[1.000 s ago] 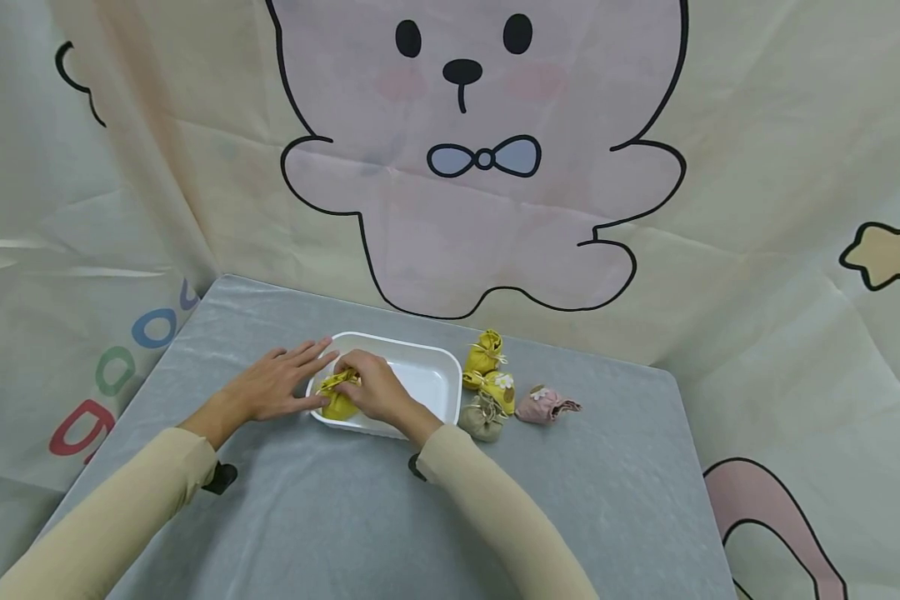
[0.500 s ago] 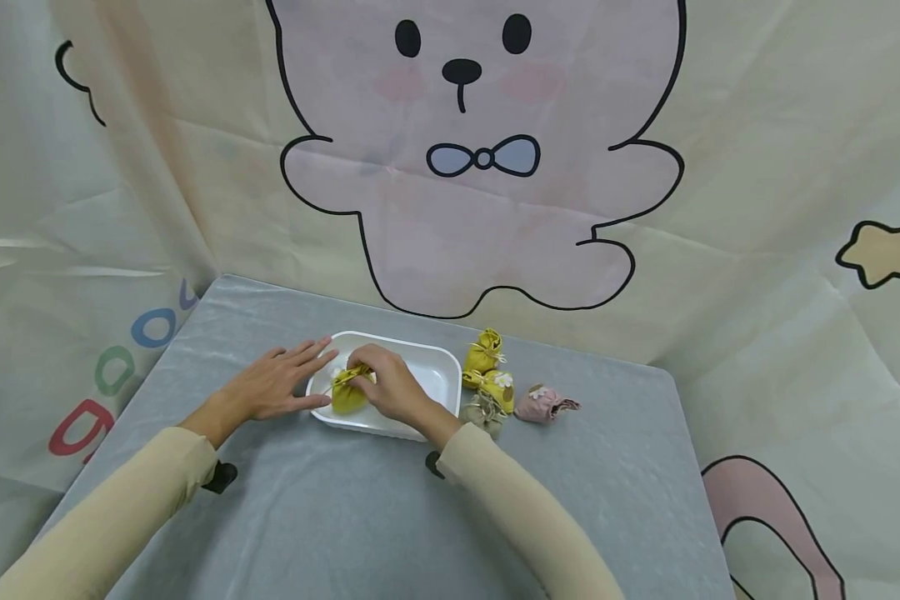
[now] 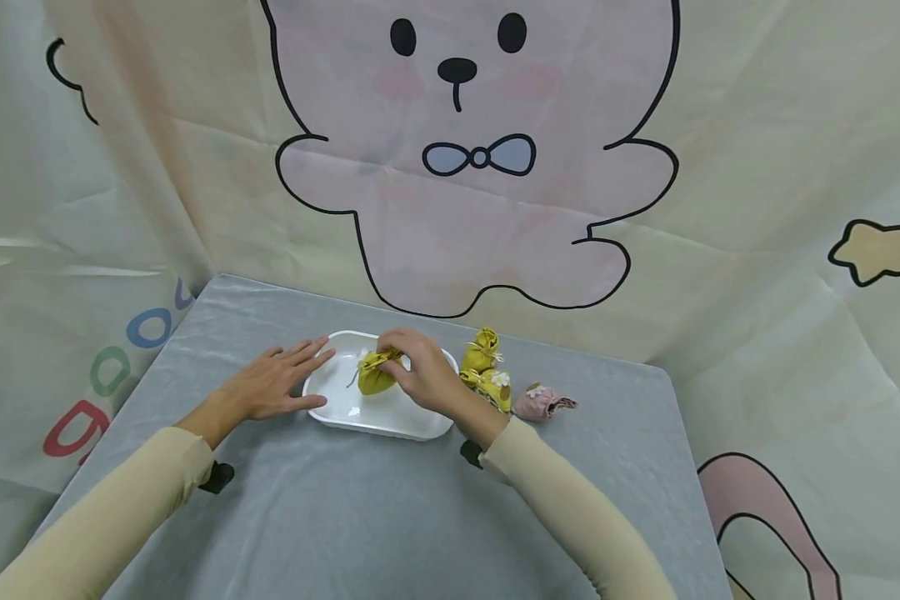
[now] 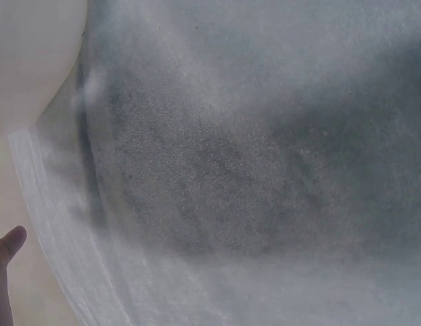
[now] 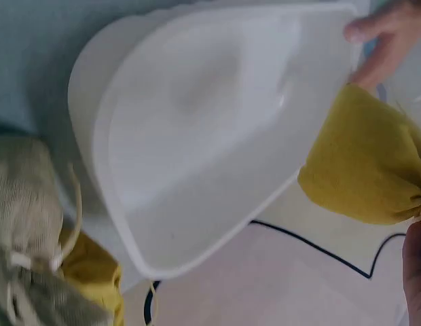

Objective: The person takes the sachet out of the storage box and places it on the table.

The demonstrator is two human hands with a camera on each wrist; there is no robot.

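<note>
My right hand pinches the gathered neck of a yellow drawstring pouch above the white tray. In the right wrist view that pouch hangs with its rounded bottom towards the tray, and its string trails loose. With fingers spread and straight, my left hand lies at the tray's left rim; whether it presses the rim is hard to tell. Only part of the left hand shows at the edge of the left wrist view.
Right of the tray sit two yellow pouches, one plain and one with a white flower. A pink pouch lies farther right. A grey-green pouch is mostly hidden by my right forearm in the head view. Grey cloth covers the table.
My right hand has carried the yellow pouch from the tray's left end rightward and slightly up, towards its middle. My left hand has stayed in place.
</note>
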